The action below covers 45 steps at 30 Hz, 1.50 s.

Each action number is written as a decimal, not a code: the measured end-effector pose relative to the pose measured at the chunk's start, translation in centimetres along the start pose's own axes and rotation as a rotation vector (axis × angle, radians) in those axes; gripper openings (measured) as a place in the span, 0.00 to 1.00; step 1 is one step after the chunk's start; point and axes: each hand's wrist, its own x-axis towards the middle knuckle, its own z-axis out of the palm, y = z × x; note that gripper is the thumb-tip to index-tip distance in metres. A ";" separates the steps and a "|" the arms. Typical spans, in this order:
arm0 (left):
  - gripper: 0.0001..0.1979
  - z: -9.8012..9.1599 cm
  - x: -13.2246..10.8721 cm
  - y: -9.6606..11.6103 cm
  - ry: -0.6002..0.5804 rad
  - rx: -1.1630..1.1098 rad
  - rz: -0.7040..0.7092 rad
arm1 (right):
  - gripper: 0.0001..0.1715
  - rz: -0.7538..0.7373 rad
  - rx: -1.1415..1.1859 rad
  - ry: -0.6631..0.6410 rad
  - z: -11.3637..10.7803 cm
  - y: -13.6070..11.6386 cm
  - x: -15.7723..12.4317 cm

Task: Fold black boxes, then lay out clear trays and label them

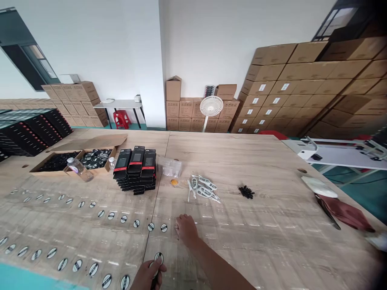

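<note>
My left hand (147, 275), low in the middle of the head view, is closed with the thumb on a round black-and-white disc (159, 256). More dark discs seem to sit under it, partly hidden by the fingers. Farther forward, my right hand (186, 230) reaches over clear plastic trays (242, 225) laid flat on the table. Its fingers are pinched at a tray spot, and what they hold is too small to tell. Similar discs (123, 219) lie in rows on the trays to the left, the closest one (163, 228) just left of my right hand.
Stacked black boxes (136, 169) stand behind the trays, beside clear plastic cases (169, 166). White looped cables (204, 188) and small black pieces (246, 192) lie on the wooden table (223, 151). Cardboard trays (50, 172) and a bottle (80, 169) are left; a dark red cloth (346, 211) is right.
</note>
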 end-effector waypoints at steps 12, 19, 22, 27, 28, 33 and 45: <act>0.29 3.0 1.2 1.7 -0.116 0.018 0.053 | 0.10 0.122 0.434 -0.098 -1.6 0.2 -3.7; 0.26 5.2 2.0 1.9 -0.217 0.039 0.013 | 0.15 0.271 0.635 -0.022 -0.3 2.1 -5.6; 0.24 5.2 2.4 1.6 -0.229 0.029 -0.084 | 0.17 0.409 0.604 0.045 -0.3 4.7 -4.6; 0.17 4.6 2.8 1.1 -0.230 -0.005 -0.218 | 0.15 0.512 0.572 0.012 -0.8 6.8 -3.4; 0.15 4.6 2.7 1.1 -0.230 -0.008 -0.213 | 0.14 0.517 0.574 0.015 -1.0 6.8 -3.3; 0.17 5.3 1.5 1.6 -0.280 0.004 -0.059 | 0.07 0.436 0.683 0.057 -2.6 5.8 -4.8; 0.13 8.7 1.1 1.1 -0.520 0.247 0.001 | 0.07 0.293 1.176 -0.152 -0.8 1.9 -12.3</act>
